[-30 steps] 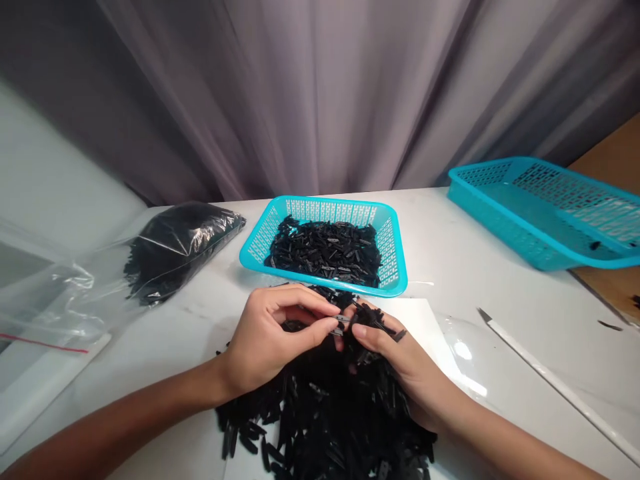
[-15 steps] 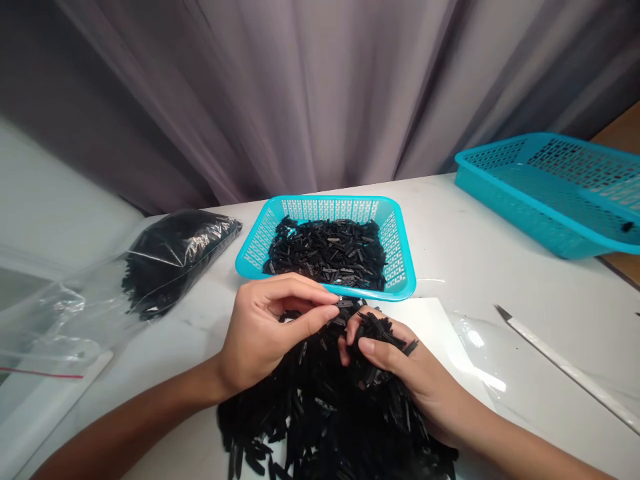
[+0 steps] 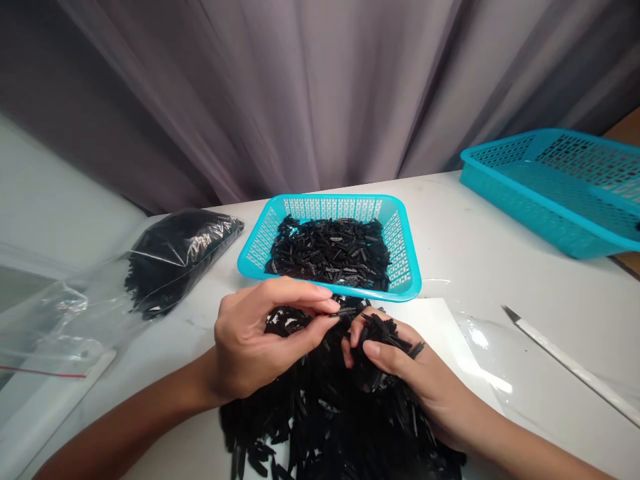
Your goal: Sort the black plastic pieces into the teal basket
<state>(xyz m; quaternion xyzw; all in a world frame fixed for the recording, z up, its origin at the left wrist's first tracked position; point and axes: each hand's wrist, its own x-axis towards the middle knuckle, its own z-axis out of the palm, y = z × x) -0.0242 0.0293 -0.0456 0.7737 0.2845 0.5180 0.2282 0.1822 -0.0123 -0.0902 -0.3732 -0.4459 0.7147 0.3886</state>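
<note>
Between thumb and fingertips, my left hand (image 3: 273, 337) pinches a small, narrow black piece (image 3: 345, 311), perhaps plastic. My right hand (image 3: 400, 353) is closed around a clump of similar black pieces (image 3: 377, 330), some poking out past the thumb. Both hands are over a big loose pile of black pieces (image 3: 325, 427) on the table. Just beyond them stands a turquoise basket (image 3: 413, 267), its floor covered with more of these pieces. What exactly the pieces are I cannot make out.
A clear plastic bag (image 3: 185, 247) full of black pieces lies at the left. A second turquoise basket (image 3: 530, 213) is at the far right. A craft knife with a white handle (image 3: 575, 367) lies on the white table (image 3: 450, 220), its blade pointing away. Behind hangs a grey curtain (image 3: 320, 93).
My left hand has drawn back slightly to the left, and the pinched black piece now shows more plainly at its fingertips. The right hand keeps its clump; the view has shifted a little.
</note>
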